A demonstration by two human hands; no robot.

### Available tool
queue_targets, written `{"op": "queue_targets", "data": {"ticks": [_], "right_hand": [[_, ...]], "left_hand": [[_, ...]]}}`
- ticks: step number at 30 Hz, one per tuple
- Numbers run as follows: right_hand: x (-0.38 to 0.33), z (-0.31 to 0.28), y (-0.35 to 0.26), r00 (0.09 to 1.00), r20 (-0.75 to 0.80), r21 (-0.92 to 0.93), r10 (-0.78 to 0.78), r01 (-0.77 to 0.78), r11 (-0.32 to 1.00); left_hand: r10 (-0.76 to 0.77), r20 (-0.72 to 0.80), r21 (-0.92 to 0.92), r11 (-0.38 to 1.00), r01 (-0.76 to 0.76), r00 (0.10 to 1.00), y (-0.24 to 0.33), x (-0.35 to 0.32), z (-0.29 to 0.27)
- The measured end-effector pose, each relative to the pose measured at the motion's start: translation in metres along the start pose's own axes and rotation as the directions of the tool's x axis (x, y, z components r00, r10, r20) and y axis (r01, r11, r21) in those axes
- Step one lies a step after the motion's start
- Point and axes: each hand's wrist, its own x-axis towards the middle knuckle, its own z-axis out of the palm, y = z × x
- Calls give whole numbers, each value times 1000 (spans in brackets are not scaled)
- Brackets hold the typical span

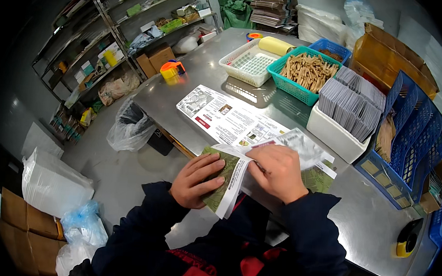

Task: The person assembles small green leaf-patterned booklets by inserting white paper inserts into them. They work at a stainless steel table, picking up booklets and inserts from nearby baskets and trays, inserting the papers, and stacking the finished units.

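Observation:
My left hand (197,180) lies over a folded printed paper (224,194), green-patterned outside with white edges, and grips it at the table's near edge. My right hand (277,170) is closed, thumb and fingers pinching a thin whitish sheet beside the fold. Whether that sheet is paper or clear film is hard to tell. Under and beyond the right hand lies a translucent, shiny piece (302,146). A long white printed sheet (222,115) is spread flat on the metal table beyond both hands. More green-patterned paper (317,180) shows right of my right hand.
On the metal table (206,60) stand a white basket (245,78), a teal basket (273,70) of wooden sticks, a white box (334,135) of packed cards and a blue file rack (400,181). Orange tape dispensers (172,71) sit at the far left. A lined bin (129,126) stands below.

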Motion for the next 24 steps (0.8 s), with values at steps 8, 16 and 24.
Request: {"op": "queue_targets", "data": {"ticks": [8,16,24], "right_hand": [[-13,-6,-38,855,351,553,382,-518,653],[-13,-56,-31,742,642,337,195,-502,797],[-22,-67,-10,732,563,-8,384,-460,888]], "left_hand": [[-29,-142,79,996,41,989,-8,-2,57],[-78,-78,-125,990,68,994,-18,25,62],[-363,-116,-298,901,316,925,-17,14,47]]}}
